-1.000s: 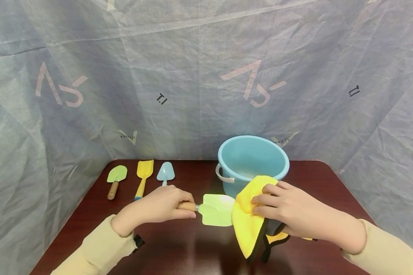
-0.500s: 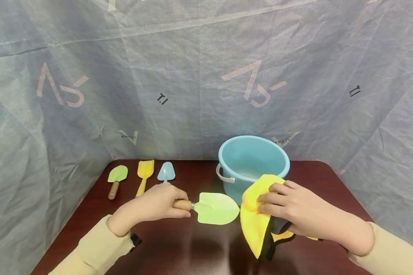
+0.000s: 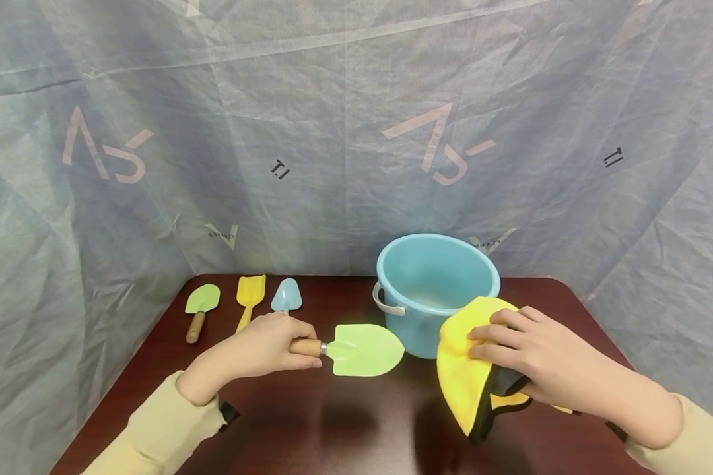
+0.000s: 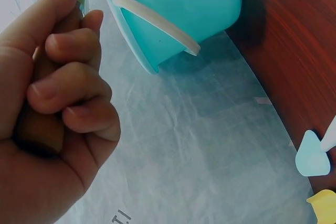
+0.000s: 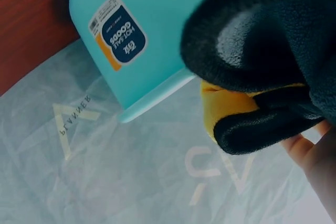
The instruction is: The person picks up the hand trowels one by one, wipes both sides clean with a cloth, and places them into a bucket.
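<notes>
My left hand (image 3: 261,346) grips a trowel by its wooden handle (image 3: 306,347). The trowel's pale green blade (image 3: 368,349) points right over the table, short of the bucket. In the left wrist view, curled fingers (image 4: 73,85) wrap the handle. My right hand (image 3: 535,353) holds a bunched yellow cloth (image 3: 465,369) with a dark underside and dark trim, fingertips pressed into its yellow face. From the right wrist, the cloth's dark fleecy side (image 5: 247,40) fills much of the view. A blue bucket (image 3: 412,333) stands behind, partly covered by the cloth in the head view.
At the back left lie a green trowel (image 3: 203,300) with a wooden handle, a yellow shovel (image 3: 251,290) and a light blue shovel (image 3: 286,295), partly hidden by my left hand. A white handle (image 3: 387,305) hangs on the bucket's left. Grey sheeting (image 3: 344,132) rises behind the dark red table (image 3: 309,422).
My hands have moved apart: the left goes left and slightly up with the trowel, the right goes right with the cloth. The trowel's tip, earlier meeting the cloth, now shows whole.
</notes>
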`<state>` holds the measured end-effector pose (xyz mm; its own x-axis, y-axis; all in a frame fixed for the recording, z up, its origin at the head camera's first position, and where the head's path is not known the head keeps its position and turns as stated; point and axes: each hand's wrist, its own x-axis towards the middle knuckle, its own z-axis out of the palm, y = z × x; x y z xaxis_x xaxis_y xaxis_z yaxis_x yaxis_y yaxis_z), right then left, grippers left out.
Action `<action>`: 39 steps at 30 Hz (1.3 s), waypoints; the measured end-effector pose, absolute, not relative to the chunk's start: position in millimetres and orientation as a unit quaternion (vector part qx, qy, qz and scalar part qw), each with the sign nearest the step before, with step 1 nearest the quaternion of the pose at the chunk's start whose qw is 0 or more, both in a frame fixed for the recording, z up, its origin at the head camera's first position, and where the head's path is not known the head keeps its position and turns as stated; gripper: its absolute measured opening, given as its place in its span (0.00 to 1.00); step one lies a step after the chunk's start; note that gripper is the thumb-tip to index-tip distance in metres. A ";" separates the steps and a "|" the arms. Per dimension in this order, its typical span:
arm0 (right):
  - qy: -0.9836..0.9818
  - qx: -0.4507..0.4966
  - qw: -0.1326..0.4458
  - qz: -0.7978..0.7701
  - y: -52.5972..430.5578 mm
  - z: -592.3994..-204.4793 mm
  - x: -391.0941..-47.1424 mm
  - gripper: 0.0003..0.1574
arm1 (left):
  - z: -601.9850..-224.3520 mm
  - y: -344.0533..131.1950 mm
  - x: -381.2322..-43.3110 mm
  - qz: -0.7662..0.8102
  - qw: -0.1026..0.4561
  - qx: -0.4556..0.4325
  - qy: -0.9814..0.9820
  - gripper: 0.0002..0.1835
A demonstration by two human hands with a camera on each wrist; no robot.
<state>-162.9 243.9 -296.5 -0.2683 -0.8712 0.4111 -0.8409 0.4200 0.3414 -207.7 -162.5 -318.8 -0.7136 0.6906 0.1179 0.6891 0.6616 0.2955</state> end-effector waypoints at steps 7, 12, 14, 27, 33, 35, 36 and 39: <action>-0.788 0.547 0.283 -0.023 245.4 -285.6 -161.6 0.29 | -320.4 -162.2 -211.2 0.158 0.007 0.383 0.910 0.09; -0.746 0.580 0.327 -0.005 236.5 -276.7 -163.2 0.31 | -320.4 -157.7 -213.7 0.158 0.015 0.384 0.909 0.08; -0.736 0.591 0.330 0.000 232.0 -272.5 -163.0 0.31 | -319.8 -155.0 -214.8 0.158 0.016 0.388 0.908 0.08; -0.709 0.631 0.313 -0.017 199.9 -252.1 -162.8 0.32 | -318.8 -136.2 -217.8 0.155 0.032 0.409 0.899 0.10; -0.699 0.646 0.306 -0.020 188.5 -248.0 -165.9 0.31 | -319.9 -129.6 -218.9 0.156 0.034 0.419 0.894 0.10; -0.697 0.649 0.304 -0.020 185.2 -247.4 -167.2 0.30 | -320.1 -127.8 -219.2 0.158 0.036 0.426 0.890 0.10; -0.696 0.650 0.303 -0.020 183.5 -247.2 -167.8 0.30 | -320.0 -126.9 -219.3 0.159 0.037 0.429 0.888 0.10; -0.693 0.656 0.299 -0.020 178.9 -247.2 -169.8 0.32 | -319.9 -124.6 -219.4 0.159 0.034 0.436 0.885 0.11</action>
<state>-169.8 178.9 -247.2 0.0400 -0.9209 0.3876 -0.8974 0.1375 0.4192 -219.4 -124.6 -319.9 -0.6170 0.7831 0.0775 0.7613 0.5690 0.3110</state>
